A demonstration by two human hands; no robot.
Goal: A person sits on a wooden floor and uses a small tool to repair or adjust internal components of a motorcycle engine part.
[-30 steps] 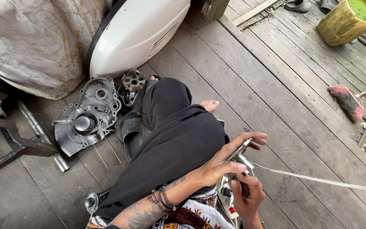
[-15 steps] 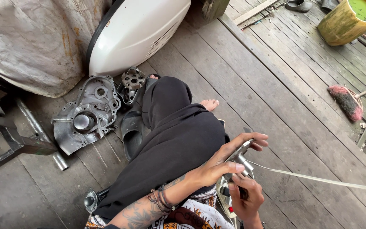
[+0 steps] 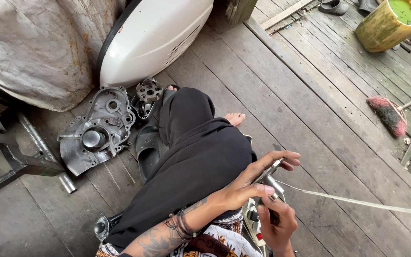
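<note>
I sit on a wooden plank floor with my black-trousered leg (image 3: 196, 157) stretched out. My left hand (image 3: 255, 183), with a tattooed forearm and wrist bands, pinches a small silver metal part (image 3: 271, 172) between thumb and fingers. Just below it, my right hand (image 3: 278, 224) is closed around a short dark handle (image 3: 273, 215) that points up at the metal part. A white power strip (image 3: 253, 223) with a red switch lies under both hands. A flat white cord (image 3: 357, 202) runs from the hands off to the right edge.
A grey engine cover (image 3: 96, 135) and a round metal hub (image 3: 148, 90) lie left of my leg, beside a black sandal (image 3: 147, 150). A white scooter panel (image 3: 153, 38) stands behind. A yellow bucket (image 3: 386, 26) and a pink broom (image 3: 388, 114) are at right.
</note>
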